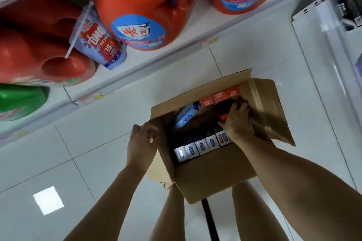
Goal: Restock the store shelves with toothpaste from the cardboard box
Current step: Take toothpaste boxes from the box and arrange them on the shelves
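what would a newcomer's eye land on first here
The big orange detergent jugs on the shelf at top. Below centre, an open cardboard box on the white floor: the left hand grips its rim, the right hand grips an orange toothpaste carton inside.

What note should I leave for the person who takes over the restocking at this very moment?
Left hand grips the left flap of the cardboard box.
Right hand is inside it, apparently gripping an orange carton.
White cartons stand in a row at the near wall; a blue carton lies tilted.
Done: box open.
Left: shelve the cartons; the box looks well filled, and the visible shelf holds detergent jugs.
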A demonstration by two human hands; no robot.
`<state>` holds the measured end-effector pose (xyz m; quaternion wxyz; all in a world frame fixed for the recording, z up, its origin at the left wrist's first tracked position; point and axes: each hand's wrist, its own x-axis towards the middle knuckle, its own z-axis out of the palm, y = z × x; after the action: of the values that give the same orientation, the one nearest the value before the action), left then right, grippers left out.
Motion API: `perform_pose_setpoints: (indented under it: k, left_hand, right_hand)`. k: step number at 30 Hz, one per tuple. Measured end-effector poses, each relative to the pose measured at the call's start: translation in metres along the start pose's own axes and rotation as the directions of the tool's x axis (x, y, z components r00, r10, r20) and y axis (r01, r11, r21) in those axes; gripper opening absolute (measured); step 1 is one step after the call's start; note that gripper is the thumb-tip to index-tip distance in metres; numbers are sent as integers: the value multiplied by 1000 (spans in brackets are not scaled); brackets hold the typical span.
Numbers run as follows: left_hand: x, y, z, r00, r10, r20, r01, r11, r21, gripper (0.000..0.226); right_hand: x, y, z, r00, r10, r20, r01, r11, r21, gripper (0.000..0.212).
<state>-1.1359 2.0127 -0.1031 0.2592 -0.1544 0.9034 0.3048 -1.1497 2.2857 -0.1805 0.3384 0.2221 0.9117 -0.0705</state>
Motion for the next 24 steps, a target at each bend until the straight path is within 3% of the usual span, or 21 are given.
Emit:
perform_pose_setpoints:
  k: [6,10,13,16,18,20,22,24]
  left_hand:
    - [0,-6,3,999,18,29,-18,1000,-6,23]
    - [-2,1,-2,993,-71,96,75,996,-40,27]
    - [-16,29,-13,972,-171,158,190,976,-111,17]
    - [-39,67,-24,860,-394,326,498,788,-362,15]
    - [-58,95,-34,754,-415,509,637,648,-417,11]
    - [-82,130,-46,634,-365,681,769,390,-507,15]
    - [-109,165,-59,586,-368,722,808,200,-555,12]
    - [-133,199,-72,592,-323,738,794,77,-603,36]
  right_hand:
    - [6,7,1,994,28,101,-28,1000,7,73]
    - [-9,4,-23,995,-8,101,1,998,66,69]
    - [-34,0,-54,992,-6,126,-6,995,97,73]
    - [-65,4,-93,989,-62,136,32,976,216,58]
    - [-89,9,-125,977,-137,166,70,931,358,43]
    - [-114,17,-161,964,-190,185,67,849,523,47]
    - [-141,27,-201,952,-265,151,135,810,570,47]
    - [-170,34,-243,932,-352,90,241,783,573,56]
